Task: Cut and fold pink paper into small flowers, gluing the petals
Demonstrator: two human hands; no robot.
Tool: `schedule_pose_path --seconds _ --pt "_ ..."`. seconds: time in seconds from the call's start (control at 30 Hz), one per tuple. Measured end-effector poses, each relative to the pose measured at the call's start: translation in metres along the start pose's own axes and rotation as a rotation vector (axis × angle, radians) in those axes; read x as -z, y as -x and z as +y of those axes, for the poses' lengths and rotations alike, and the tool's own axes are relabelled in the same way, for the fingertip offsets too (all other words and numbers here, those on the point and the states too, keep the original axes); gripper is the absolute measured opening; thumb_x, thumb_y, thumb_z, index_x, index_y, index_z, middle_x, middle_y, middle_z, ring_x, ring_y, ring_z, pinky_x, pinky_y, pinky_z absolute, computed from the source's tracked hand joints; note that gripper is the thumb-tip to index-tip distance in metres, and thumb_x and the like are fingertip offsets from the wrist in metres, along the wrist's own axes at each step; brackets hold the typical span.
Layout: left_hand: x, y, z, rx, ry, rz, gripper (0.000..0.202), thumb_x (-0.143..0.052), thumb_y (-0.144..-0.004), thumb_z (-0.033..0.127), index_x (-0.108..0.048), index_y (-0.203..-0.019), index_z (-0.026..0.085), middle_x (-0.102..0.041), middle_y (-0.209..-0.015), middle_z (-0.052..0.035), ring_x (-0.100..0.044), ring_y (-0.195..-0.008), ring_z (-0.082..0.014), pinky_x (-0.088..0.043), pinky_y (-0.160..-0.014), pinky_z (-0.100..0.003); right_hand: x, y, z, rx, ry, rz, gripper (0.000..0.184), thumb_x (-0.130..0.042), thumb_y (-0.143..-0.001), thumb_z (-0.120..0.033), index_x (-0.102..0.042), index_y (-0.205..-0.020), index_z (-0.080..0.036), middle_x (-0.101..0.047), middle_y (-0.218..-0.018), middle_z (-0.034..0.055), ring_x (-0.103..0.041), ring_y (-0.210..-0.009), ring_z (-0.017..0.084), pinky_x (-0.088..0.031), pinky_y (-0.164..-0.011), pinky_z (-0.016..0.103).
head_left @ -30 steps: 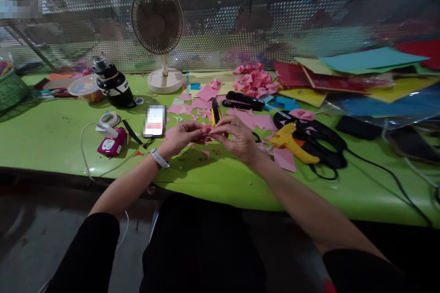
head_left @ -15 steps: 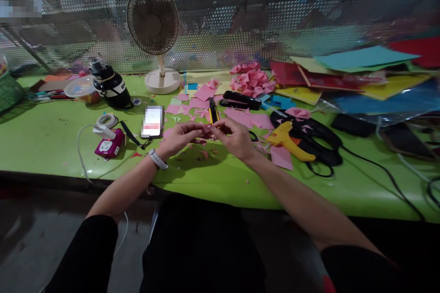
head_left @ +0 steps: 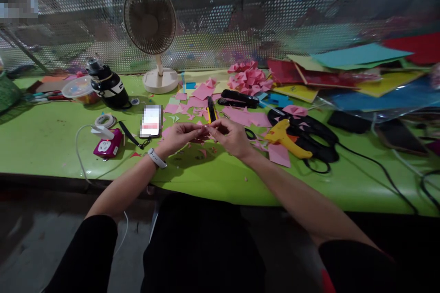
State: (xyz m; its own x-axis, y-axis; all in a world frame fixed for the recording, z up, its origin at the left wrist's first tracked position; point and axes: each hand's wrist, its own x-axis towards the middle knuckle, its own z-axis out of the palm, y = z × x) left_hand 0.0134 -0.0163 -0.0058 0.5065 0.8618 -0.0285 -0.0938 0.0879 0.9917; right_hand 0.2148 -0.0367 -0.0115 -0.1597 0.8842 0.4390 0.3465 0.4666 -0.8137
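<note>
My left hand and my right hand meet over the green table, fingertips pinched together on a small pink paper piece. The left wrist carries a white band. Pink paper scraps lie scattered just beyond my fingers. A yellow-and-black utility knife lies right behind the hands. A pile of folded pink paper pieces sits farther back.
A desk fan stands at the back, with a black bottle, a phone and a pink device to the left. A black stapler, yellow glue gun, black scissors and stacked coloured card lie to the right.
Both hands stay pinched on the pink piece with only small finger shifts. The view has drifted slightly right, so objects sit a little farther left.
</note>
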Motion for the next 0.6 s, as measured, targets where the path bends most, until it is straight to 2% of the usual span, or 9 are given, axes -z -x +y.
schedule_pose_path --seconds 0.17,0.33,0.47,0.6 --pt "-0.0003 -0.0007 0.0006 -0.010 0.028 -0.029 0.045 -0.086 -0.072 0.046 -0.076 -0.099 0.011 -0.079 -0.093 -0.0105 -0.076 -0.081 -0.0161 -0.061 -0.087 -0.035 0.0036 -0.0010 -0.0023 -0.073 -0.046 0.030 0.035 -0.072 -0.085 -0.052 -0.053 -0.080 -0.023 -0.056 -0.064 -0.0022 -0.049 -0.054 0.013 -0.038 -0.050 0.028" --pt "0.0022 0.0001 0.0012 0.082 0.083 -0.116 0.044 -0.088 -0.070 0.043 -0.073 -0.093 0.010 -0.078 -0.089 -0.0101 -0.076 -0.081 -0.0166 -0.062 -0.086 -0.036 0.0061 -0.0034 -0.0014 0.009 -0.025 -0.195 0.034 -0.060 -0.093 -0.050 -0.050 -0.076 -0.023 -0.049 -0.060 -0.0042 -0.043 -0.051 0.011 -0.033 -0.051 0.028" --pt "0.0028 0.0018 0.0043 0.102 0.099 -0.129 0.042 -0.089 -0.070 0.041 -0.070 -0.092 0.011 -0.078 -0.088 -0.0089 -0.076 -0.082 -0.0181 -0.064 -0.080 -0.037 0.0021 -0.0026 -0.0013 0.104 0.015 -0.167 0.029 -0.054 -0.096 -0.043 -0.048 -0.076 -0.023 -0.049 -0.060 -0.0035 -0.043 -0.053 0.013 -0.033 -0.053 0.028" --pt "0.0012 0.0025 0.0070 0.098 0.036 -0.161 0.038 -0.087 -0.072 0.039 -0.069 -0.089 0.011 -0.077 -0.085 -0.0077 -0.075 -0.080 -0.0168 -0.064 -0.076 -0.032 -0.0003 -0.0012 -0.0018 0.105 -0.008 -0.161 0.030 -0.051 -0.099 -0.043 -0.047 -0.077 -0.023 -0.047 -0.060 -0.0042 -0.041 -0.053 0.012 -0.031 -0.053 0.028"
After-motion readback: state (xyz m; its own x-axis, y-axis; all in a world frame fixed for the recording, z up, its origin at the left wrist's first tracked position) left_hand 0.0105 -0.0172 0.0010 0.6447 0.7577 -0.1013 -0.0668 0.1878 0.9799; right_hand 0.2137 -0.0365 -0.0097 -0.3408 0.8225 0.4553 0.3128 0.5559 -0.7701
